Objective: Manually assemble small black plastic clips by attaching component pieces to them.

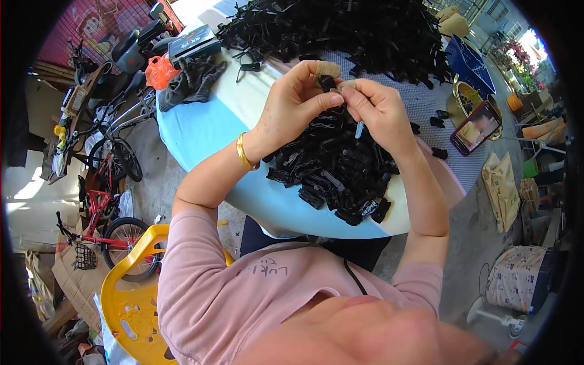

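Note:
Above the table, my left hand [292, 103] is closed, pinching a small black plastic piece [327, 83] between thumb and fingers. Tan tape wraps its index finger. My right hand [378, 112] meets it at the fingertips, closed around a slim tool whose light blue end [359, 129] sticks out below the palm. The tool's other end is hidden by the fingers. Under both hands lies a heap of black plastic pieces [334, 170], reaching toward the table's near edge.
A much larger black heap [340, 30] covers the far side of the table [201, 137]. A phone [476, 128] stands at the right edge. At the far left are a dark box [193, 44], grey cloth [191, 82] and red plastic bag [161, 72]. A yellow chair [137, 304] is beside me.

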